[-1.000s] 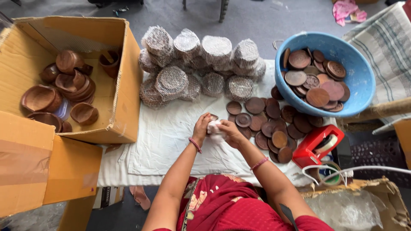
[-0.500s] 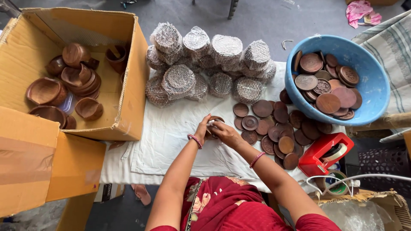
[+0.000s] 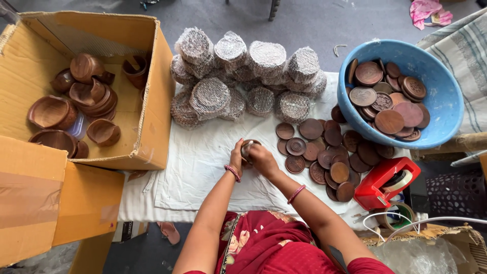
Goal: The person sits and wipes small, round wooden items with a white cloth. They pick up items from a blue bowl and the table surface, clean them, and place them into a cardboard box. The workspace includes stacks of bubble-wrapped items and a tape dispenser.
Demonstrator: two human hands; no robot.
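White cloth (image 3: 203,167) below; both hands' grips, left hand (image 3: 237,155) and right hand (image 3: 264,158), clamp the wooden disc (image 3: 248,148).

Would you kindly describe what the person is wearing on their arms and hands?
Both forearms are bare, with no gloves on the left hand or right hand. Each wrist carries a thin red-pink bangle. Red short sleeves end at the upper arms.

A grey floor (image 3: 304,20) lies in soft daylight around a worktop (image 3: 198,167) covered in white cloth; a striped fabric (image 3: 466,56) lies at right.
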